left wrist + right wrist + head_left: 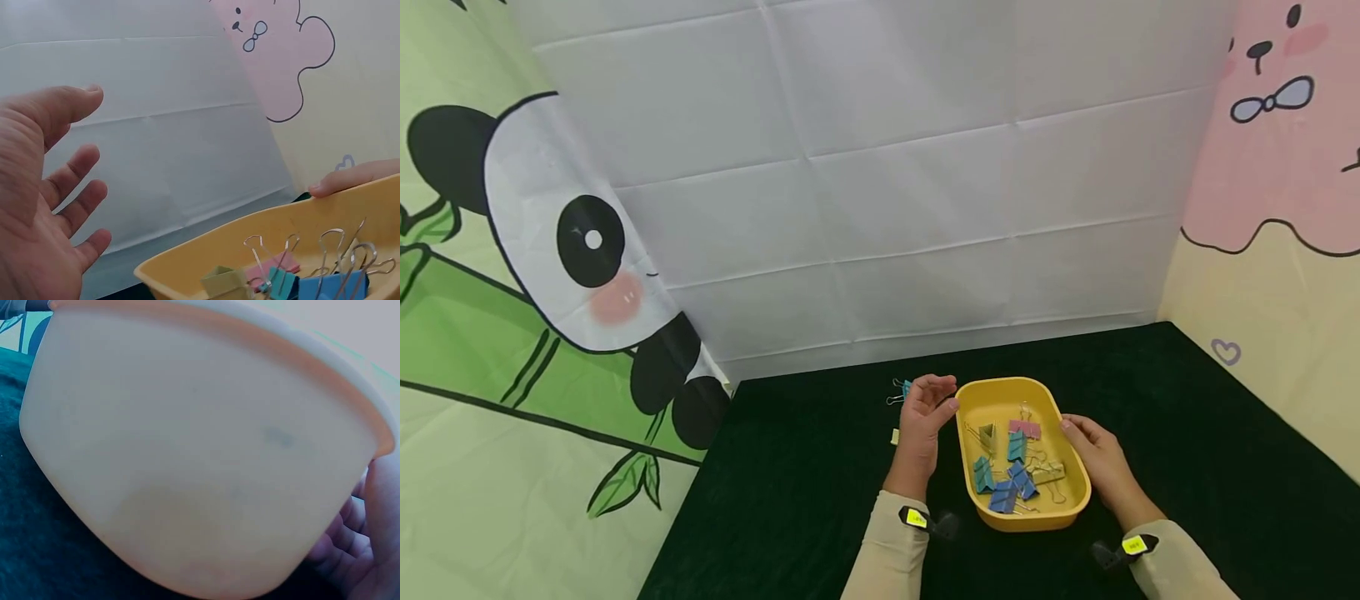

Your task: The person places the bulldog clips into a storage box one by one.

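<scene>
A yellow plastic tray [1024, 522] holds several binder clips in pink, teal, yellow and blue, among them a pink binder clip [1025, 429] and a blue binder clip [1003, 497]. My right hand [1103, 462] grips the tray's right side, thumb at the rim and fingers against the outer wall in the right wrist view. My left hand [922, 429] is beside the tray's left rim. Its fingers are spread and relaxed with nothing in them, as the left wrist view shows. Behind the left hand, a teal binder clip [906, 388] lies partly hidden on the dark cloth.
A small yellow piece [895, 437], mostly hidden by the left wrist, lies on the dark green cloth [797, 500]. A white curtain [917, 208] hangs along the back edge. Printed cloths with a panda [550, 250] and a pink figure flank the table.
</scene>
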{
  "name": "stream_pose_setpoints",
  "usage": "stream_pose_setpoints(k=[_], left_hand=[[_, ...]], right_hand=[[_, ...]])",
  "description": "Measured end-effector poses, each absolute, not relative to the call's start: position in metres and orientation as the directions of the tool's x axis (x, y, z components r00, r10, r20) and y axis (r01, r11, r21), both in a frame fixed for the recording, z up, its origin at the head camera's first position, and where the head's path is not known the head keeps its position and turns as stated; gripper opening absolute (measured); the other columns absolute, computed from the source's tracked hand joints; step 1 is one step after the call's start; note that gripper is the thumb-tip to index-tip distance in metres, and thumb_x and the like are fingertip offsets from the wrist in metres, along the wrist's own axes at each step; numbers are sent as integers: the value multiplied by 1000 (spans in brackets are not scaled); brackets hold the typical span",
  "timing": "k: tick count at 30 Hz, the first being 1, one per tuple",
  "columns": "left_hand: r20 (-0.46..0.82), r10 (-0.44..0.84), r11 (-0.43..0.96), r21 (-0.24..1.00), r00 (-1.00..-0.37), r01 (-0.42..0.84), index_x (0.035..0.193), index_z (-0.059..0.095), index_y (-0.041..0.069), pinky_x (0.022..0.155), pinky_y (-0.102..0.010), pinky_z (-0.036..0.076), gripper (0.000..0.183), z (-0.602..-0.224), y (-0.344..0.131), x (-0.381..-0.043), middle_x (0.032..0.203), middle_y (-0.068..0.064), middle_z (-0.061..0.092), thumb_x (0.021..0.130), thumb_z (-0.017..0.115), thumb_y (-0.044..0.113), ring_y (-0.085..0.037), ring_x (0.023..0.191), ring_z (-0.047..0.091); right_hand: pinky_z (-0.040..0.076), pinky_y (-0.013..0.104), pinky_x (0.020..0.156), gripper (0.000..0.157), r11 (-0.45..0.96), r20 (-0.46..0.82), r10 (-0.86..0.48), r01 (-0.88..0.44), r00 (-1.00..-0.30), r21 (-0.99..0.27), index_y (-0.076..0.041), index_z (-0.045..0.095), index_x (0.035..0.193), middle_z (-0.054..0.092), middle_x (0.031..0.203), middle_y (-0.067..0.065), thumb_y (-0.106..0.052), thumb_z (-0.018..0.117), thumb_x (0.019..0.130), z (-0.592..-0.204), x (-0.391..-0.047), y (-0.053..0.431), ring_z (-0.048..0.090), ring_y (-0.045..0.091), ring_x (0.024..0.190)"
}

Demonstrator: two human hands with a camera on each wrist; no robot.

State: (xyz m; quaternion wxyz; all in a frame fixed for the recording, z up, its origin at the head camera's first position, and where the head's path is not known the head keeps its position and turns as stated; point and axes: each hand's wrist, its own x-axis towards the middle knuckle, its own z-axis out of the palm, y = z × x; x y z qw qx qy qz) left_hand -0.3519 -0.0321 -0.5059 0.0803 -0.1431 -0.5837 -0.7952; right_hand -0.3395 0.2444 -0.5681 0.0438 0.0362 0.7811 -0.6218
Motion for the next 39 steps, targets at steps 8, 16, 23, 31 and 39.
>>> stream_pose_setpoints(k=[8,16,23,31,39], left_hand=[[364,-77,-223,901,-928,372,124,52,-3,106,-39,46,38,-511,-59,-351,129,-17,61,92,71,4,-26,121,54],[312,-280,-273,881,-908,386,123,50,-5,94,-27,51,36,-522,-79,-354,124,-27,55,91,67,-5,-24,107,58],[256,-383,-162,927,-888,337,124,52,0,109,-49,37,44,-544,-84,-356,132,-22,54,86,74,-2,-33,124,47],[189,-437,-38,973,-879,228,131,52,9,117,-57,23,58,-567,-83,-357,144,-14,48,81,80,2,-35,137,36],[130,-415,129,988,-900,83,134,50,22,110,-63,32,64,-570,-80,-357,146,-14,41,81,81,6,-37,135,33]], right_hand=[[55,23,82,79,236,-115,4,113,-993,-965,-7,41,150,51,144,21,-67,42,99,-567,-340,245,62,22,108],[56,24,81,77,245,-116,0,112,-993,-963,-7,40,151,51,143,21,-65,40,100,-565,-338,246,62,22,106],[56,25,82,78,241,-123,2,119,-992,-963,-7,40,151,51,143,21,-66,40,100,-565,-337,244,62,23,108],[56,25,81,78,249,-126,6,123,-992,-961,-7,40,151,52,142,21,-66,39,100,-567,-337,242,63,23,107],[56,26,81,77,243,-129,1,125,-992,-962,-7,39,151,52,141,21,-65,39,100,-566,-337,241,63,22,106]])
